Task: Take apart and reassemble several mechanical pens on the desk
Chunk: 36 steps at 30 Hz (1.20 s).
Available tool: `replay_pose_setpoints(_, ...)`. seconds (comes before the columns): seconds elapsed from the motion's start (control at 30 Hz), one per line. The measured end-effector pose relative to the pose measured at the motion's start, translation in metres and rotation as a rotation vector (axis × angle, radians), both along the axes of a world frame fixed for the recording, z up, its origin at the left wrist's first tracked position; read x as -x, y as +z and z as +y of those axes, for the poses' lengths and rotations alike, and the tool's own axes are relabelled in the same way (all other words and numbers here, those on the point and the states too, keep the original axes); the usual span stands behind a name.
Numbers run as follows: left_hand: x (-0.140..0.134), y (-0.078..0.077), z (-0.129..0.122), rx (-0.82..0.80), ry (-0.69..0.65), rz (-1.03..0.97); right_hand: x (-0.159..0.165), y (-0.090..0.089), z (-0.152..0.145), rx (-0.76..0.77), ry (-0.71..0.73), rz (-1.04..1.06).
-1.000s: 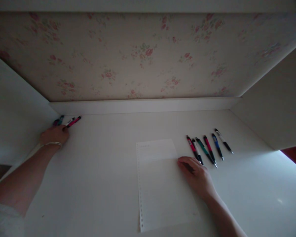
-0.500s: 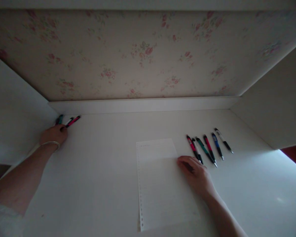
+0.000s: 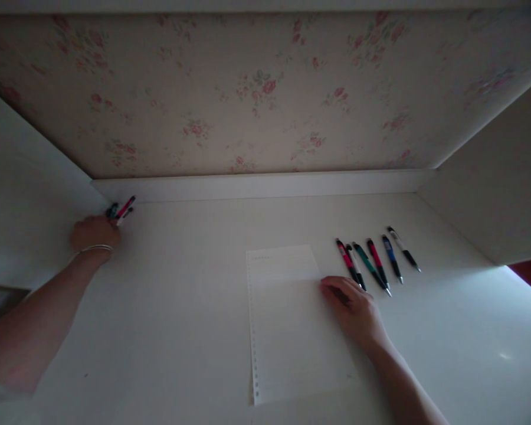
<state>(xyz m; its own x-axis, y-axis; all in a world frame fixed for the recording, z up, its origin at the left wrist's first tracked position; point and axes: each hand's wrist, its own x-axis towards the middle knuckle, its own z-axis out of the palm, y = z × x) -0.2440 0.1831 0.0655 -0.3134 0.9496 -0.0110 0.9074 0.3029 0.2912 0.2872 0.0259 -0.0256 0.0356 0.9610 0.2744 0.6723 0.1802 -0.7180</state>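
Observation:
At the back left corner my left hand [image 3: 96,232] is closed around a small bunch of pens, its fingers mostly hidden behind the back of the hand. A pink-red pen [image 3: 126,206], a white pen [image 3: 124,216] and a dark green pen [image 3: 112,210] stick out beyond it. My right hand [image 3: 356,310] rests at the right edge of a sheet of ruled paper [image 3: 287,330] with punched holes down its left side. Its fingers are curled and the tips meet at the paper's edge; what they pinch, if anything, is hidden.
Several pens lie slanted in a row right of the paper, including a green pen [image 3: 371,268], a blue pen [image 3: 392,258] and a white-and-black pen [image 3: 403,248]. White side panels and a floral back wall [image 3: 256,136] enclose the white desk [image 3: 172,307].
My left hand has turned at the corner, and the pink-red pen now points more steeply up, with the white pen below it. My right hand stays at the paper's edge.

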Motion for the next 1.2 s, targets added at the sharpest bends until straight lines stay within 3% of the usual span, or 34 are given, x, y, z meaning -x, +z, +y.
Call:
replay_pose_setpoints(0.1, -0.023, -0.001, -0.01, -0.067, 0.111, 0.007, 0.003, 0.003, -0.001, -0.023, -0.039, 0.067)
replay_pose_setpoints(0.2, -0.066, -0.014, -0.039, -0.048, -0.005, -0.098, 0.011, 0.007, -0.001, -0.005, -0.085, 0.168)
replay_pose_setpoints(0.3, -0.123, -0.029, -0.088, 0.006, -0.147, -0.261, 0.031, 0.01, -0.004, 0.098, -0.095, 0.337)
replay_pose_setpoints(0.33, -0.144, -0.033, -0.106, 0.031, -0.196, -0.356, 0.039, 0.012, -0.005, 0.151, -0.08, 0.418)
replay_pose_setpoints(0.43, -0.204, -0.04, -0.152, 0.166, -0.276, -0.94, 0.068, 0.02, -0.012, 0.296, 0.103, 0.634)
replay_pose_setpoints(0.53, -0.249, -0.048, -0.179, 0.269, -0.327, -1.172, 0.091, 0.033, -0.017, 0.395, 0.2, 0.819)
replay_pose_setpoints(0.6, -0.267, -0.056, -0.186, 0.27, -0.356, -1.225, 0.098, 0.038, -0.017, 0.46, 0.163, 0.939)
replay_pose_setpoints(0.73, -0.277, -0.069, -0.187, 0.241, -0.353, -1.236, 0.097, 0.031, -0.015, 0.541, 0.037, 0.961)
replay_pose_setpoints(0.9, -0.269, -0.077, -0.18, 0.315, -0.339, -1.331, 0.09, 0.017, -0.013, 0.503, 0.035, 1.022)
replay_pose_setpoints(1.07, -0.265, -0.079, -0.178, 0.228, -0.231, -1.444, 0.09, 0.024, -0.012, 0.512, 0.031, 1.174)
replay_pose_setpoints(1.2, -0.264, -0.079, -0.182, 0.16, -0.191, -1.374, 0.089, 0.032, -0.01, 0.489, -0.049, 1.268)
